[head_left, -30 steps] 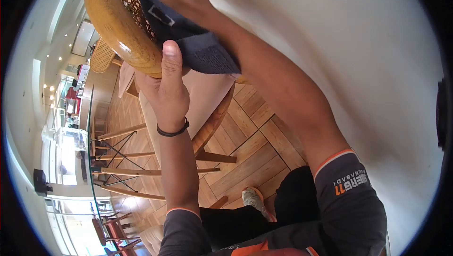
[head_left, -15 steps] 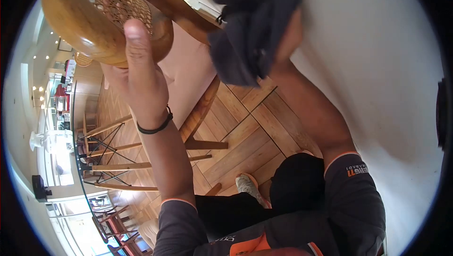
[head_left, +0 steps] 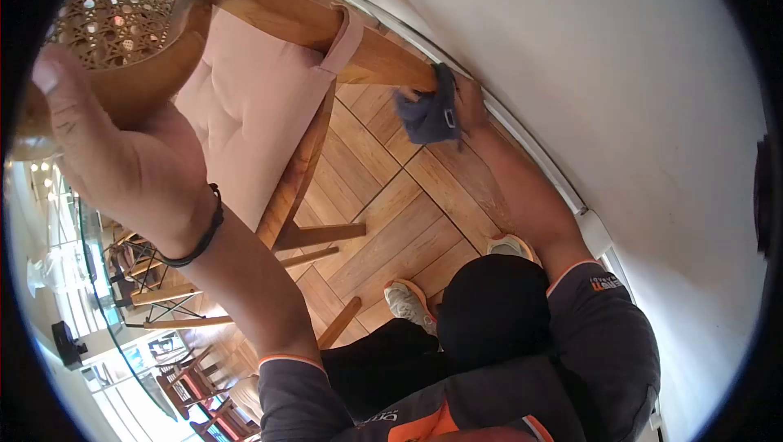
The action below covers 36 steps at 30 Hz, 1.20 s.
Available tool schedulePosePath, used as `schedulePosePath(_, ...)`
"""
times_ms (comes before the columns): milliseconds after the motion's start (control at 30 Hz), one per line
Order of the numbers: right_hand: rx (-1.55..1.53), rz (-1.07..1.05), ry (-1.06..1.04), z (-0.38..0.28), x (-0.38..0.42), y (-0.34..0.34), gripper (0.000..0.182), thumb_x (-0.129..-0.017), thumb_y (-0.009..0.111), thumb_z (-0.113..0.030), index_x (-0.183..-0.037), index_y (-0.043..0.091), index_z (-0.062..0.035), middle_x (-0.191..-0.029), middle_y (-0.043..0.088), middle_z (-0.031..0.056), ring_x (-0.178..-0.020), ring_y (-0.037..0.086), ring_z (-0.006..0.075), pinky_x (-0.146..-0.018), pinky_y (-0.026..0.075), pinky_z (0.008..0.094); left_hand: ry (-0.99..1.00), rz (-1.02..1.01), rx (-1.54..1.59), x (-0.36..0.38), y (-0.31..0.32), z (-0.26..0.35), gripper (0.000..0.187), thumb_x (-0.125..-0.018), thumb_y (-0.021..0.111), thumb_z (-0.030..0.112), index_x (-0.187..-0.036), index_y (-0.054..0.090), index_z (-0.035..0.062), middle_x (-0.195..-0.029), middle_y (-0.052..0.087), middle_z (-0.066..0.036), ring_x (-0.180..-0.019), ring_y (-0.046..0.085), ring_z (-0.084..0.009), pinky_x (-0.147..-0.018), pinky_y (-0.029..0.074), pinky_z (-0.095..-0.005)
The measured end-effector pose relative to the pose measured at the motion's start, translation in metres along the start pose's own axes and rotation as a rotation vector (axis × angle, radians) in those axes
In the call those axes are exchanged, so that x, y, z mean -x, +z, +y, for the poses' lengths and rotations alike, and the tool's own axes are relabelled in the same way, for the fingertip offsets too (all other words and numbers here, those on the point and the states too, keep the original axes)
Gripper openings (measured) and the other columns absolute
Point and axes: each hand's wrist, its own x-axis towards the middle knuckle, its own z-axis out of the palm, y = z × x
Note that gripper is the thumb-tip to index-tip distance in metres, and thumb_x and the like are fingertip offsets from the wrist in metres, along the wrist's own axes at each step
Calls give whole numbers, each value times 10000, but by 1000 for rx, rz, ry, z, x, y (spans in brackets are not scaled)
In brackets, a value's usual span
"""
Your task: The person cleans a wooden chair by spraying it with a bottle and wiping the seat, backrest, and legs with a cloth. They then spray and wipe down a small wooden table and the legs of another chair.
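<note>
At the upper left, my left hand (head_left: 134, 156) grips the curved wooden back rail of a chair (head_left: 155, 79), its thumb over the rail and its other fingers mostly hidden. Woven cane (head_left: 114, 14) fills the backrest. My right hand (head_left: 469, 108) is closed on a dark grey cloth (head_left: 430, 118), which is wrapped around the lower end of a wooden chair leg (head_left: 383, 59) near the wall. A pink tufted cushion (head_left: 245, 99) lies on the seat, its strap (head_left: 347, 38) looped around the leg.
A white wall (head_left: 612, 91) with a baseboard (head_left: 530, 148) runs close along my right side. Wood-patterned tiles (head_left: 400, 214) cover the floor, where my shoes (head_left: 408, 303) stand. A glass table edge (head_left: 114, 320) and several more chairs (head_left: 196, 393) are at the left.
My right hand has moved the cloth from up near the wall down to the leg's lower end. My left hand, still on the chair back, now appears farther left, with more cushion visible.
</note>
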Motion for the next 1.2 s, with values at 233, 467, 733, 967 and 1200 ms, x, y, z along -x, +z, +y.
schedulePosePath(233,130,168,-48,-59,0,14,272,-958,534,-250,-1072,647,-31,-886,674,223,-804,656,400,-696,492,473,39,95,-22,0,-3,-3,189,-837,741,156,-964,726,17,-1021,690,-120,-951,685,-206,-875,591,-356)
schedulePosePath(467,64,161,-228,-95,-4,19,193,-922,596,-201,-863,601,-17,-776,609,235,-742,609,432,-642,452,488,19,23,-56,1,-26,8,73,-782,726,55,-852,732,35,-990,708,-143,-916,708,-234,-871,592,-413)
schedulePosePath(733,235,249,15,98,65,-1,248,-982,495,-210,-1003,617,5,-1009,622,265,-986,577,453,-838,449,494,-154,-184,232,12,16,35,466,-755,663,162,-1158,570,-53,-1132,589,-190,-1017,661,-314,-878,612,-460)
schedulePosePath(967,344,445,224,96,59,25,371,-1005,389,-298,-1028,626,-13,-1066,632,228,-1059,559,421,-851,429,507,-170,-58,-18,13,28,36,649,-763,634,180,-1328,419,-56,-1086,598,-185,-1000,670,-320,-898,605,-487)
schedulePosePath(1200,181,469,-304,-128,1,54,209,-915,572,-253,-918,611,-48,-900,614,196,-798,594,376,-740,418,509,-77,-344,129,14,7,29,645,-769,644,194,-1320,420,-55,-1084,607,-184,-986,679,-312,-880,607,-483)
